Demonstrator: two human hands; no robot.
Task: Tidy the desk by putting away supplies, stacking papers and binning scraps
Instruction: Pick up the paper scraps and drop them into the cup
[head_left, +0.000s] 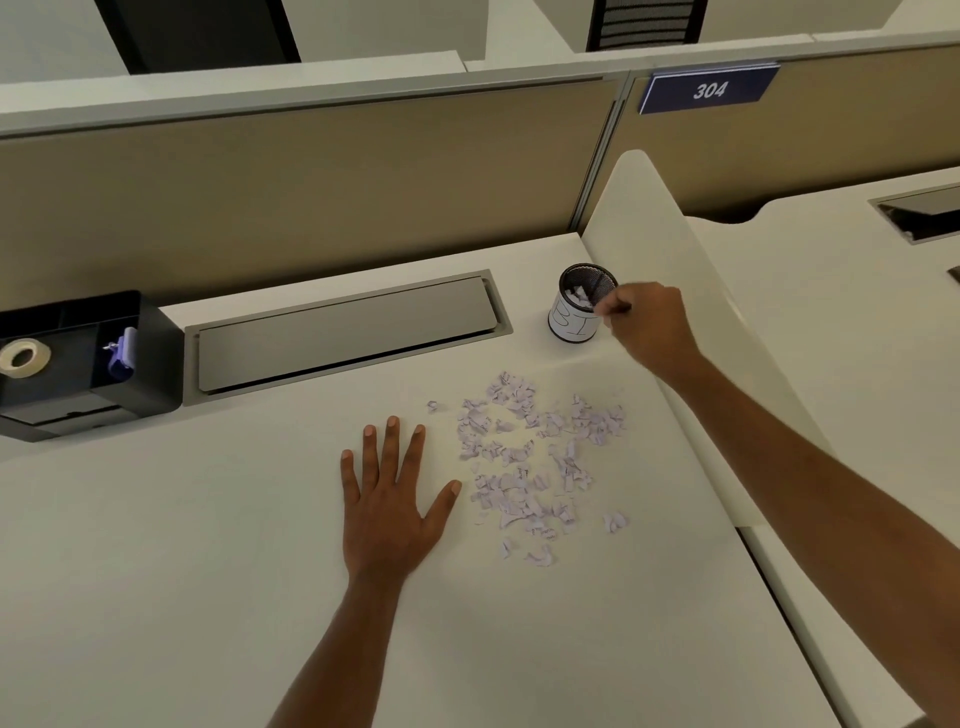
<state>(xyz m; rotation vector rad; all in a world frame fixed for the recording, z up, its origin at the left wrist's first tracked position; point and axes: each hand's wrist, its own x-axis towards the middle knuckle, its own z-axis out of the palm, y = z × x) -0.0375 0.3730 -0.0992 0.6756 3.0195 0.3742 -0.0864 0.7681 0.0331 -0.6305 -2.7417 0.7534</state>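
By the bin (566, 323), right fingers (617, 304) curled

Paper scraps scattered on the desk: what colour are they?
The paper scraps are pale lilac with small dark printed marks; the head view shows them best.

White desk (156, 571) butts up against a tan partition (311, 182). Grey cable hatch (343, 332) is set in the desk just in front of the partition. Blue "304" sign (709, 89) is at the partition's top right. Black mesh chair (644, 23) is behind it. White divider (675, 270) juts out from the partition, with a second desk (831, 312) beyond.
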